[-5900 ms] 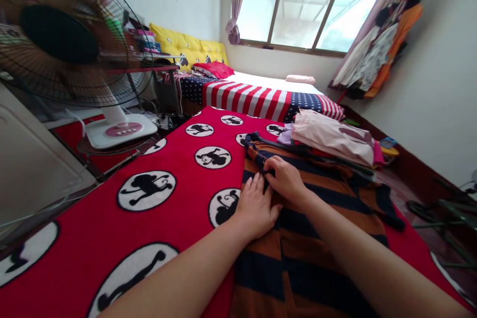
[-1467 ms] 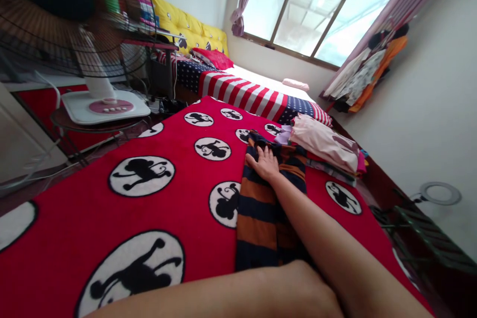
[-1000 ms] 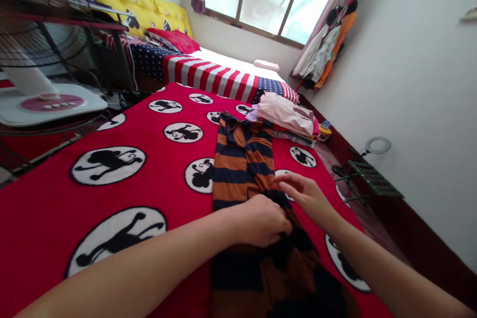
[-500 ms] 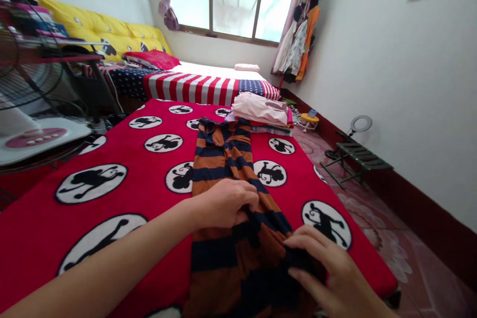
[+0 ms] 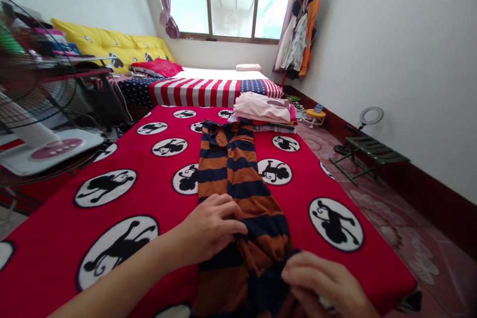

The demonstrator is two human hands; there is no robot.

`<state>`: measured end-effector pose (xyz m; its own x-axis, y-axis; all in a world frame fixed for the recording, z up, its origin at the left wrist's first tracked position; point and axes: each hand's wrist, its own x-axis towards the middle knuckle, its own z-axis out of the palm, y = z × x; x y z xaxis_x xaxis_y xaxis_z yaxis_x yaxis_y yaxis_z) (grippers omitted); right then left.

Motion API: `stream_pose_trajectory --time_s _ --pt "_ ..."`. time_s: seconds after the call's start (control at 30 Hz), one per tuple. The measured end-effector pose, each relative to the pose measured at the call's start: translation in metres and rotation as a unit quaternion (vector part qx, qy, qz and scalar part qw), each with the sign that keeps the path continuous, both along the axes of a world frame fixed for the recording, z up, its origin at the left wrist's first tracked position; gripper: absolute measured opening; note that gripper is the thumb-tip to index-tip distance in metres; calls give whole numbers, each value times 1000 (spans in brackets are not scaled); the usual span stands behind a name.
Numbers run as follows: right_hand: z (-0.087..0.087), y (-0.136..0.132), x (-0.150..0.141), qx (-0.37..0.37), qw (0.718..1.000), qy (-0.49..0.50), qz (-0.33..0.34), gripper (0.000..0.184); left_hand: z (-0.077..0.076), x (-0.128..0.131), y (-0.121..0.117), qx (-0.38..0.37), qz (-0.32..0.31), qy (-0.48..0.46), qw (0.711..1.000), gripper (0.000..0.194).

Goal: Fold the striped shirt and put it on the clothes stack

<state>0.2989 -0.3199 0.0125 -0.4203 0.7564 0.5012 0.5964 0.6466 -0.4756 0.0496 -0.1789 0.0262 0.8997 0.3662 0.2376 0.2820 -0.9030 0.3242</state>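
A long garment [image 5: 238, 174] with brown and navy stripes lies lengthwise on the red bed cover, folded narrow. A gathered or tied part shows at its far end; its near end is wrinkled and runs out of the picture. My left hand [image 5: 212, 228] rests on its middle, fingers curled against the fabric and thumb mostly hidden. At the near right edge my right hand [image 5: 320, 278] is closed, pinching a bunched bit of the cloth between thumb and fingers. Just beyond the far end stands a stack of folded clothes [image 5: 263, 109], pale pink on top.
The red cover [image 5: 145, 198] has black monkey figures in white circles. A fan [image 5: 48, 139] stands at the left. A second bed [image 5: 201, 90] lies under the window. To the right are a green folding stool [image 5: 372, 150], a ring light [image 5: 371, 115] and a yellow stool [image 5: 315, 114].
My left hand has shifted down the garment, and the cloth beyond it now lies flatter. My right hand has moved slightly nearer, its fingers drawn together on the edge. The view has tilted slightly.
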Motion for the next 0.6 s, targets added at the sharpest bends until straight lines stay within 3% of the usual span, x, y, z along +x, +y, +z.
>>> stream_pose_trajectory --time_s 0.13,0.3,0.4,0.6 --pt "20 9 27 -110 989 -32 -91 24 5 10 -19 -12 -56 10 998 26" --pt "19 11 35 -250 961 -47 -110 34 -1 19 -31 -50 -96 13 994 22" --pt "17 9 31 -265 959 -6 -98 24 1 17 -28 -117 -99 -38 987 21" --pt "21 -13 43 -252 956 107 -108 12 25 3 -24 -239 -81 -127 959 30"
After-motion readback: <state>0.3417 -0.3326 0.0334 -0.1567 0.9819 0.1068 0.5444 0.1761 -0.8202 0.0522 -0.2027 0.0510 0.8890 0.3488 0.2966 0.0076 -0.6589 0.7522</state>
